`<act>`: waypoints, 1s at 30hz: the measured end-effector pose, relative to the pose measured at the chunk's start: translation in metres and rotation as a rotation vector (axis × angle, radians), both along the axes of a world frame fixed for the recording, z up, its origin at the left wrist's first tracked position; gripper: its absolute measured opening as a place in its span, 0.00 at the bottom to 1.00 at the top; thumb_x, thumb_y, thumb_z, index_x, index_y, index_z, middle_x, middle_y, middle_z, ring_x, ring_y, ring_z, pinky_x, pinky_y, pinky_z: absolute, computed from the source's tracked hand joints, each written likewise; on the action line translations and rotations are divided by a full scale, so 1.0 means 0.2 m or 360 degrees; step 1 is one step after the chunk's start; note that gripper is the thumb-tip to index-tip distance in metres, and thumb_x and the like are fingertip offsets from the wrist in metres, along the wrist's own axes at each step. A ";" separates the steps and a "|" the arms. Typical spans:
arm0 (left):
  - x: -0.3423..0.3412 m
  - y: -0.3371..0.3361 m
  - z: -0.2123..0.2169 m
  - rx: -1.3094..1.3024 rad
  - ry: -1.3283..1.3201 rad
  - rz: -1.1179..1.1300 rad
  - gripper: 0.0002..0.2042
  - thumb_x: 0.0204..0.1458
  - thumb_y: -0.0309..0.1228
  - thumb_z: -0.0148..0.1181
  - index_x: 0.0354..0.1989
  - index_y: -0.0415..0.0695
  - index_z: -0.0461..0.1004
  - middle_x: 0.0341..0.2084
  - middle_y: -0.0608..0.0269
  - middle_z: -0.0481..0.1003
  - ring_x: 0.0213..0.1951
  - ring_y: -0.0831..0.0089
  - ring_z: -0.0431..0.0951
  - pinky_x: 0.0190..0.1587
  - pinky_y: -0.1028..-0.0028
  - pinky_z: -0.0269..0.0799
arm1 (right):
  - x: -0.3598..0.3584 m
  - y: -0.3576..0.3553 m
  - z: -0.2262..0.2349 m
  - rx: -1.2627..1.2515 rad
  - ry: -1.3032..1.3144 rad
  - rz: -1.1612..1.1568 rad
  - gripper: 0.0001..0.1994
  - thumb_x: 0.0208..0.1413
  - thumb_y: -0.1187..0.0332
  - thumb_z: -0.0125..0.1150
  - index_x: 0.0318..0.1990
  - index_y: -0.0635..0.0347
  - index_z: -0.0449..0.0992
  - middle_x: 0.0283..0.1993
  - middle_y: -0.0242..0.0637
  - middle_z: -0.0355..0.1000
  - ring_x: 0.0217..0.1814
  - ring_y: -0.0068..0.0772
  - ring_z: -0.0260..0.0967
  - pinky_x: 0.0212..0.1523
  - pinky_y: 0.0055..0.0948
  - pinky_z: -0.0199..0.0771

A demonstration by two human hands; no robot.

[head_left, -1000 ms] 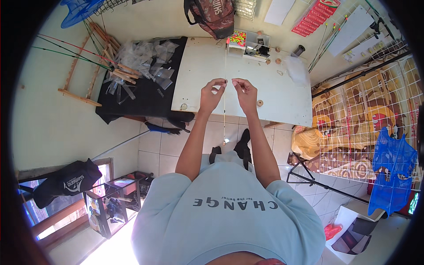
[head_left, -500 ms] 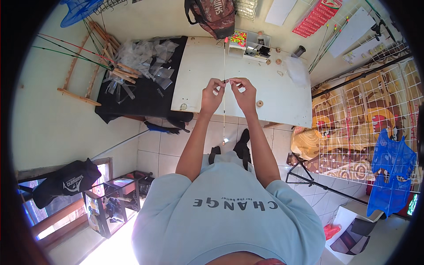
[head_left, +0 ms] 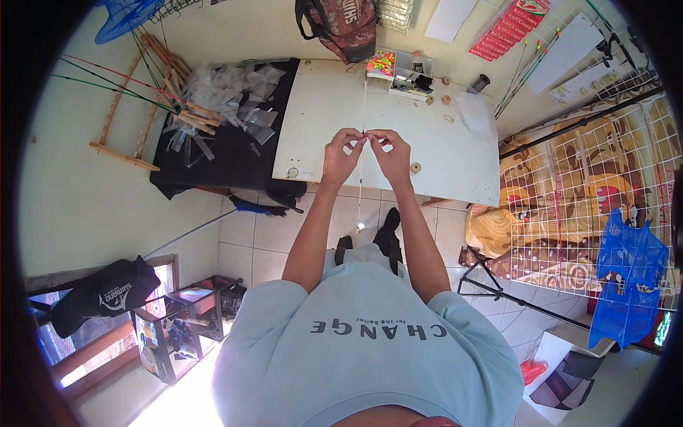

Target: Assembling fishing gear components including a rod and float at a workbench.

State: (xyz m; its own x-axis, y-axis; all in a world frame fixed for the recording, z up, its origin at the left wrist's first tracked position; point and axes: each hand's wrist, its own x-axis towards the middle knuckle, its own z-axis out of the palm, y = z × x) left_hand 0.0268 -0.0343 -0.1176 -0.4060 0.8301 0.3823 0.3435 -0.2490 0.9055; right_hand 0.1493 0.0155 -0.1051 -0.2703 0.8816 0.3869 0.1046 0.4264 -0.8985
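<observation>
A slender pale fishing float (head_left: pixel 361 183) with dark marks stands lengthwise between my hands, over the gap between the worktable and my feet. Its lower end catches bright light near the floor tiles. My left hand (head_left: pixel 343 153) pinches it with thumb and forefinger. Close against those fingertips, my right hand (head_left: pixel 388 151) is also closed in a pinch; whatever lies between its fingertips is too small to make out. Beyond the fingers, only a faint thin line of the float shows over the white worktable (head_left: pixel 324 107), reaching toward a tray of bright red and yellow pieces (head_left: pixel 381 62).
Left of the worktable, clear plastic sleeves (head_left: pixel 228 99) lie on a black cloth (head_left: pixel 206 167) beside wooden-handled rods (head_left: pixel 203 117). A small wooden spool (head_left: pixel 415 168) sits near my right hand. A white box (head_left: pixel 411 75) stands at the back, and a wire grid (head_left: pixel 569 206) leans right.
My right fingertips have come in against the left ones. The float's red upper tip, plain before, can no longer be made out. The whole view has shifted slightly.
</observation>
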 end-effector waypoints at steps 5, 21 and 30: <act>0.01 0.01 0.00 0.0017 -0.0080 0.0013 0.10 0.49 0.22 0.62 0.38 0.39 0.69 0.30 0.64 0.77 0.36 0.76 0.79 0.33 0.78 0.71 | 0.01 0.00 -0.01 -0.0005 0.0070 0.0004 0.07 0.51 0.78 0.59 0.37 0.62 0.77 0.35 0.37 0.75 0.35 0.26 0.72 0.34 0.22 0.70; 0.00 -0.01 -0.01 -0.0109 -0.0048 0.0014 0.09 0.49 0.23 0.61 0.39 0.40 0.71 0.34 0.65 0.77 0.39 0.77 0.79 0.34 0.78 0.69 | 0.03 0.03 0.16 0.0304 -0.0144 0.0141 0.08 0.51 0.81 0.57 0.38 0.60 0.76 0.34 0.40 0.73 0.35 0.35 0.71 0.35 0.28 0.72; -0.01 -0.01 0.00 -0.0013 -0.0035 -0.0013 0.10 0.52 0.24 0.59 0.42 0.40 0.72 0.37 0.62 0.78 0.36 0.77 0.78 0.36 0.77 0.71 | 0.04 0.04 0.20 0.0407 -0.0384 0.0198 0.16 0.50 0.82 0.55 0.47 0.56 0.70 0.34 0.38 0.71 0.37 0.39 0.69 0.38 0.34 0.69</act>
